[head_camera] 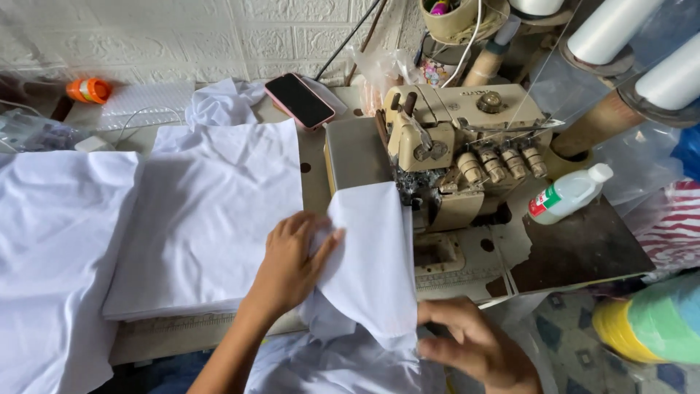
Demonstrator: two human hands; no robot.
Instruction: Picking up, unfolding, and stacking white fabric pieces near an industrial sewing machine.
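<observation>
Item: white fabric piece (368, 255), centre of the frame, draped from the foot of the beige overlock sewing machine (452, 157) down toward the bottom edge.

Left hand (288, 266), lower centre: we see it laid flat on the fabric's left fold, fingers spread, thumb pressing the cloth; a loose, open-palmed pin rather than a pinch.

Right hand (474, 346), bottom right: fingers curled onto the fabric's lower corner; we judge it a narrow pinch on the hem, though the cloth hides the fingertips and we cannot be sure.

Risks, as we judge them: the fold could slip under the flat left palm and feed crooked; fingers near the needle end could be caught; the loose lower cloth could drag the seam sideways.

Nearby: stack of white cut panels (204, 219), centre left; pink phone (299, 101), upper centre; white squeeze bottle (570, 193), right; thread cones (620, 33), upper right; orange cap (89, 90), upper left.
</observation>
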